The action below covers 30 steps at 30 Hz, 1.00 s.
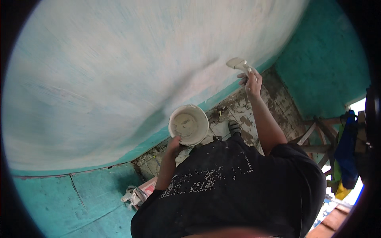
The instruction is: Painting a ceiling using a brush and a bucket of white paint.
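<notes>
My right hand [253,83] grips a wide, pale paintbrush [237,63], its bristle end raised beside the white-streaked wall [119,47]; whether the bristles touch the wall I cannot tell. A turquoise band shows along the foot of that wall. Below and left of the brush, my left hand [174,144] is closed on the near rim of a round white bucket [190,129], held at waist height, with a shallow layer of off-white material at its bottom.
Stained floor tiles [270,91] run along the wall's foot, with my sandalled foot [234,127] on them. A turquoise wall [317,59] stands at the right, a wooden frame [317,142] with hanging cloths [344,150] below it. Bags [135,196] lie at lower left by turquoise boards [59,202].
</notes>
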Each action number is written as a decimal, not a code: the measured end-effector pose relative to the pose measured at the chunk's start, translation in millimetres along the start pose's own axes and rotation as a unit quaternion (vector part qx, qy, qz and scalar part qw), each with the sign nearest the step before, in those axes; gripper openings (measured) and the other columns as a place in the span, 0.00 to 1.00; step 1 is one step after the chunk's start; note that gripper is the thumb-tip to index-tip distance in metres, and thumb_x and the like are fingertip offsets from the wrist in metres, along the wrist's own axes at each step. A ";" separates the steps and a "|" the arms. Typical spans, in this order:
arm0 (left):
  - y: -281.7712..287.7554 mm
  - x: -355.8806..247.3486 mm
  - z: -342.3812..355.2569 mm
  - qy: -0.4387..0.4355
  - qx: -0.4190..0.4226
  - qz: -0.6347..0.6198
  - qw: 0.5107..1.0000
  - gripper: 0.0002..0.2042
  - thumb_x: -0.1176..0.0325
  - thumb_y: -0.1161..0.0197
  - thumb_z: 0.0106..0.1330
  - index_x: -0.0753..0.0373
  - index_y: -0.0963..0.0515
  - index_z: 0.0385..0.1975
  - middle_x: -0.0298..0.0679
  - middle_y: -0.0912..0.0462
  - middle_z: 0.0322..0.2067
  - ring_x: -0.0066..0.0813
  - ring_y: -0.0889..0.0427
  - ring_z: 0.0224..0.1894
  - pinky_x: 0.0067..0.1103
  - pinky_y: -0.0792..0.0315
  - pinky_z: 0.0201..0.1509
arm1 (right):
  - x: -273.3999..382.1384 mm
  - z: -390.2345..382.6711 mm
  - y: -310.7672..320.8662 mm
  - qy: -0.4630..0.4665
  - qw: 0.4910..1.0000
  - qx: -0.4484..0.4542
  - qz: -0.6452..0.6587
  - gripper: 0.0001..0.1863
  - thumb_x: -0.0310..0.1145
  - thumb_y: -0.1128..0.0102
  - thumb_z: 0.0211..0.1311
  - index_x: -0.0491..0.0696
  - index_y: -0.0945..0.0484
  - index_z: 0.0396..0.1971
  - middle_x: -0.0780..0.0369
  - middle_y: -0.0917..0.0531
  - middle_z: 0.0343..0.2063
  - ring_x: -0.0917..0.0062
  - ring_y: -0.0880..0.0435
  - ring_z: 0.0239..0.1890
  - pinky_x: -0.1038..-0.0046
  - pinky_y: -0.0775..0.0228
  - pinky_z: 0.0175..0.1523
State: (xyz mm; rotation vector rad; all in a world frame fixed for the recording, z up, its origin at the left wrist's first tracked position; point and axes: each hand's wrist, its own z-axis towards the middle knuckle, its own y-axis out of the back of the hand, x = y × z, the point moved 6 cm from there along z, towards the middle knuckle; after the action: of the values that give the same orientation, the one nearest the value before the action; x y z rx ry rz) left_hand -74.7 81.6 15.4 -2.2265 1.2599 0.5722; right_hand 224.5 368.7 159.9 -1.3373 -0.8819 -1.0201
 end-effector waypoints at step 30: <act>-96.0 19.1 56.9 -0.049 -0.068 -0.122 0.989 0.19 0.69 0.56 0.57 0.74 0.38 0.48 0.51 0.27 0.41 0.42 0.23 0.42 0.35 0.25 0.41 | 52.3 84.1 18.3 0.256 0.813 0.381 -0.357 0.14 0.36 0.38 0.51 0.51 0.22 0.40 0.60 0.20 0.36 0.68 0.19 0.35 0.71 0.25 0.36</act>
State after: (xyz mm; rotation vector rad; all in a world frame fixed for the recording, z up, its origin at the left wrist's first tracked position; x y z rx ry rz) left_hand 12.0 146.2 -18.4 -2.3879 0.9058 0.6773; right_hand 264.3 447.9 207.9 0.0074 -1.2101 -1.2943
